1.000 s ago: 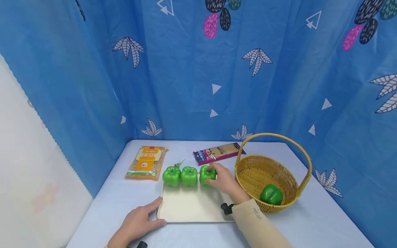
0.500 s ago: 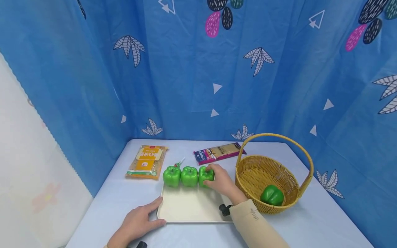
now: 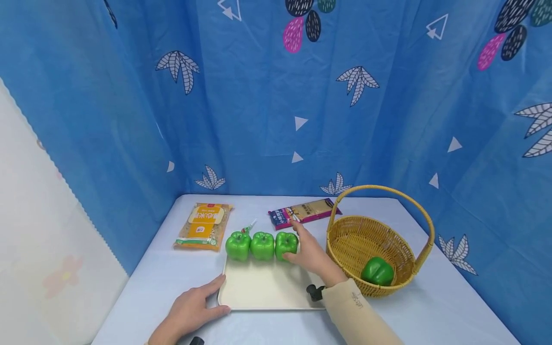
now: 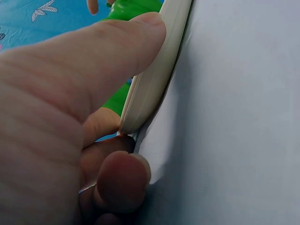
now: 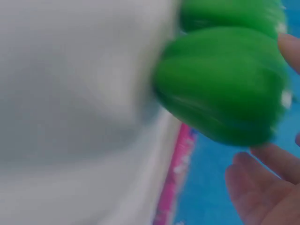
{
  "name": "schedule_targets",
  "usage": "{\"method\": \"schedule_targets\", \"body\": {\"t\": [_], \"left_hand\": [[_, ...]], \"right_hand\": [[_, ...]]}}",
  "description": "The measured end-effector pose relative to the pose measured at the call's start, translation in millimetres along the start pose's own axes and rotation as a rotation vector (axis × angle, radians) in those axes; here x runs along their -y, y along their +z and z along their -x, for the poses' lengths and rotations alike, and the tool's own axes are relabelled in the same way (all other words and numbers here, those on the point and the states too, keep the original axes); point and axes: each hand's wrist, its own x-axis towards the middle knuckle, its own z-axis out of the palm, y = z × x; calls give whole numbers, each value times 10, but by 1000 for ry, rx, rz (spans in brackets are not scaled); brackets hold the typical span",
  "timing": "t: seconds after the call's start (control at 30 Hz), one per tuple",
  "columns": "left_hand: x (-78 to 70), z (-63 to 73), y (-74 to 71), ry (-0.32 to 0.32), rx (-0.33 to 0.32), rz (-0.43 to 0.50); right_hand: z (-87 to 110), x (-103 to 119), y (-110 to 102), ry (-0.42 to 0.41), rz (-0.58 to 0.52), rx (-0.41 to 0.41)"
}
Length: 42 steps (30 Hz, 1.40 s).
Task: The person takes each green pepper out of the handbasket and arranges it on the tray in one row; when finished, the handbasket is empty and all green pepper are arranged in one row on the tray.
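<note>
Along the back of a cream tray (image 3: 267, 287) stand three green bell peppers in a row: a left pepper (image 3: 237, 246), a middle pepper (image 3: 262, 246) and a right pepper (image 3: 286, 245). My right hand (image 3: 308, 251) is spread beside the right pepper, thumb near its front and index finger raised off it. The right wrist view shows that pepper (image 5: 225, 84) with a gap between it and the lower fingers. My left hand (image 3: 194, 306) holds the tray's near left corner, thumb on the front rim (image 4: 154, 70) and the other fingers around the left side.
A wicker basket (image 3: 358, 235) with a tall handle stands to the right, one green bell pepper (image 3: 377, 271) inside. Behind the tray lie a purple-and-gold packet (image 3: 305, 212) and a small object with a clear tip (image 3: 248, 227). An orange food bag (image 3: 204, 226) lies at the back left.
The right pepper has shifted left, up against the middle one. My right hand has let go of it and spread its fingers. The left hand has stayed at the tray corner.
</note>
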Motion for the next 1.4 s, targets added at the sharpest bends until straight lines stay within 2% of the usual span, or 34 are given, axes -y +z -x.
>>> {"method": "schedule_targets", "body": {"t": [0.1,0.27,0.37,0.47,0.57,0.67,0.8,0.9,0.97,1.07,1.13,1.2,1.4], "left_hand": [[-2,-1,-5,1,0,1],[-19,13,-33,-17,-9,-3],[-23,20,-42,-21,-5,-2],[-11,32,-46,-22,-8,-10],[7,40,-49,-25,-17,-20],[16,37,-45,-19,-18,-13],[15,31,-22,-11,-8,8],[6,27,-4,-8,-5,17],[-2,24,2,-8,-2,19],[-8,18,1,-4,-5,13],[-10,10,-2,2,-10,3],[-14,4,-7,5,-14,-2],[-30,5,-14,3,-17,-7]], "right_hand": [[54,33,-216,-17,-8,-28],[120,2,-765,-73,32,-184],[165,-134,-1062,-52,79,-266],[180,-369,-1214,-6,161,-306],[177,-634,-1218,71,231,-324],[193,-843,-1150,166,255,-318],[242,-987,-1072,279,327,-310],[292,-1027,-1076,433,396,-319],[328,-1047,-1103,568,415,-277],[365,-1084,-1146,712,417,-133],[371,-1110,-1166,747,402,-56],[371,-1119,-1175,751,389,-27],[400,-1108,-1154,754,377,-54]]}}
